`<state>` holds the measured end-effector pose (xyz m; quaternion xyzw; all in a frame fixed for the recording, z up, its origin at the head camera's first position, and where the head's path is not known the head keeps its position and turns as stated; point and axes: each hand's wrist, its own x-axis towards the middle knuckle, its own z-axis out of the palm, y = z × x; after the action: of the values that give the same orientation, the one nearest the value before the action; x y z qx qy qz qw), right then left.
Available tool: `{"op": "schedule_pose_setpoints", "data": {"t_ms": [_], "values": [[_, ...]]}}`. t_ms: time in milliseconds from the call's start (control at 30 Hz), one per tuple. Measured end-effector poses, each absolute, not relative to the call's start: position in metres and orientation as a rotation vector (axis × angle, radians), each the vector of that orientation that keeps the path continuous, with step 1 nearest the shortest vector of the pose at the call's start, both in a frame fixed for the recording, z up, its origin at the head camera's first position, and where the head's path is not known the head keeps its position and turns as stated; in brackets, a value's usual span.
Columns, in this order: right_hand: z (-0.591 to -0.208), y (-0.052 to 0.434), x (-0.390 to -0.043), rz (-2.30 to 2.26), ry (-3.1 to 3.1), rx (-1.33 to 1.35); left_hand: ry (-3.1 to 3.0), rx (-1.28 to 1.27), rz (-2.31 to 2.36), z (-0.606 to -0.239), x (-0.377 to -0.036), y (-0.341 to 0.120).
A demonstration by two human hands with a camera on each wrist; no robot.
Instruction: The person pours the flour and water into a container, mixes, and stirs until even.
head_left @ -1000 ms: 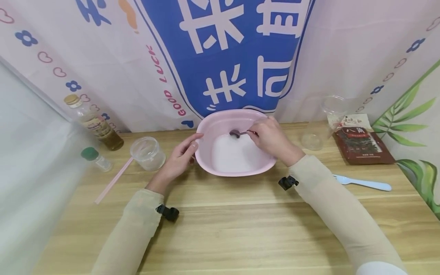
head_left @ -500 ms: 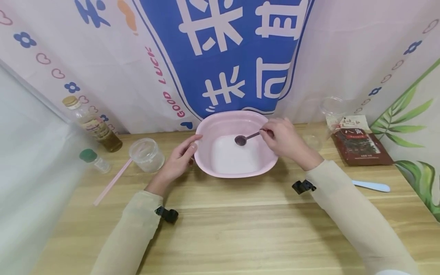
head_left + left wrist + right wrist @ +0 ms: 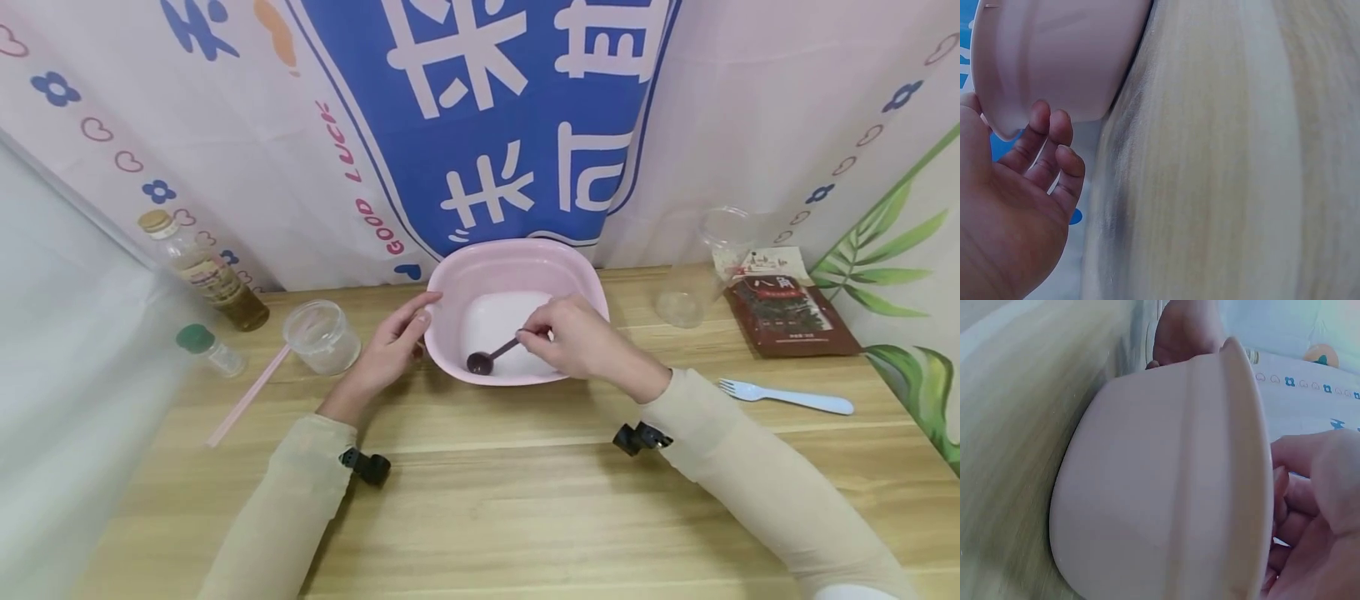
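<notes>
A pink plastic basin (image 3: pixel 592 283) stands on the table against the back cloth, with a flat white layer (image 3: pixel 495 321) across its bottom. At its left side my left hand (image 3: pixel 386 350) holds the rim, thumb on top; in the left wrist view its fingers (image 3: pixel 1038 134) lie against the outer wall. My right hand (image 3: pixel 577 337) reaches over the front right rim and pinches the handle of a dark brown measuring spoon (image 3: pixel 480 362). The spoon's round bowl is inside the basin near the front left wall. In the right wrist view the basin wall hides the spoon.
Left of the basin are a clear tub (image 3: pixel 322 337), pink chopsticks (image 3: pixel 247 398), a green-capped shaker (image 3: pixel 210 348) and an oil bottle (image 3: pixel 213 279). On the right are a clear plastic cup (image 3: pixel 682 304), a red-brown spice packet (image 3: pixel 787 312) and a light blue fork (image 3: pixel 795 398).
The spoon has swept from the back of the basin, over to the right, then to the front left, with my right hand coming nearer to me. My left hand has stayed on the rim.
</notes>
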<state>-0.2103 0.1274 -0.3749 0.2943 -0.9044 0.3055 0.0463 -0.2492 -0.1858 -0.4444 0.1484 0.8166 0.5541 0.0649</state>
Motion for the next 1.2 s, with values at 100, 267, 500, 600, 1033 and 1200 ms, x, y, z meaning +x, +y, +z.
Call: {"op": "schedule_pose_setpoints", "data": {"t_ms": [100,267,500,600,1033,1200], "values": [[-0.371,0.13,-0.209,0.905,-2.829,0.865,2.465,0.45,1.668,-0.445,-0.25,-0.186],[-0.36,0.147,-0.209,0.899,-2.945,0.787,2.466,0.446,1.661,-0.444,-0.251,-0.187],[-0.346,0.169,-0.208,0.797,-3.039,0.743,2.474,0.449,1.637,-0.442,-0.25,-0.186],[-0.342,0.176,-0.208,0.739,-3.043,0.75,2.475,0.452,1.638,-0.443,-0.25,-0.186],[-0.341,0.188,-0.206,0.515,-2.905,0.707,2.465,0.453,1.655,-0.443,-0.249,-0.186],[-0.346,0.19,-0.208,0.505,-2.888,0.618,2.469,0.443,1.653,-0.443,-0.249,-0.185]]}}
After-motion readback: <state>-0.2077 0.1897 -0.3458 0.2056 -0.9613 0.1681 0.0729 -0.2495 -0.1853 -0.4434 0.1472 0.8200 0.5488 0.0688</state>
